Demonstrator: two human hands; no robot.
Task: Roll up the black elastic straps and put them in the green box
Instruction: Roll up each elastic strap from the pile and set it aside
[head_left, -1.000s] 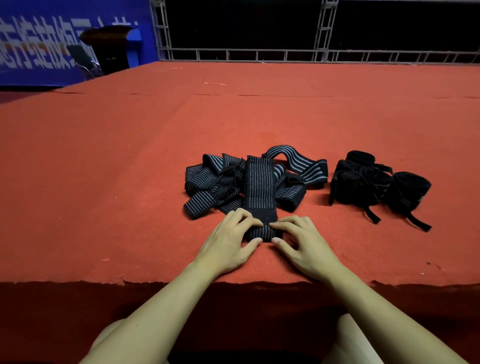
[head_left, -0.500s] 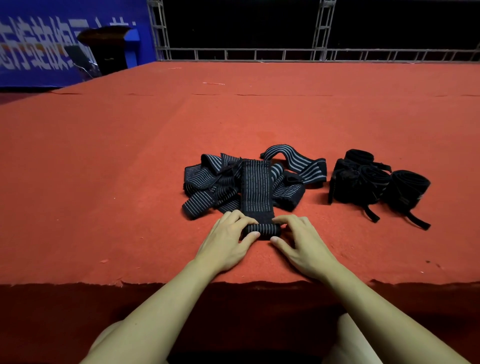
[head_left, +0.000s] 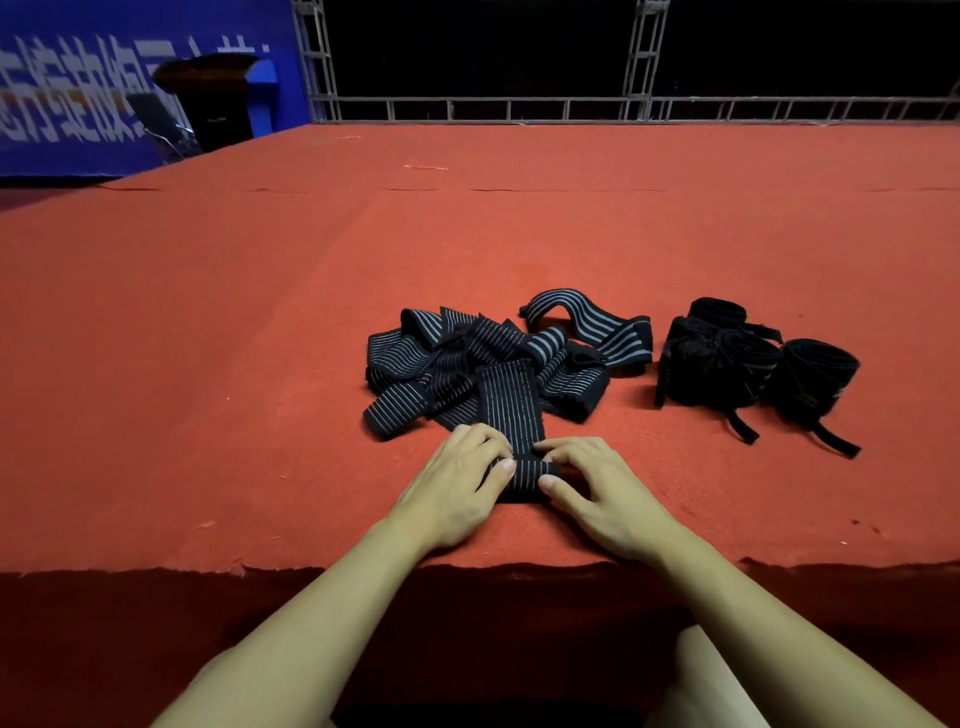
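A black elastic strap with thin grey stripes lies stretched toward me on the red carpet, its near end wound into a small roll. My left hand pinches the roll's left side and my right hand its right side, thumbs on the near face. Behind it sits a loose pile of striped straps. To the right lie three rolled straps with tails trailing out. No green box is in view.
The red carpeted platform ends in a frayed front edge just before my forearms. A metal truss railing runs along the far side. A blue banner and a dark stand are at the far left.
Both hands have shifted slightly away from me and the roll has grown thicker. The flat length of strap ahead of it is shorter.
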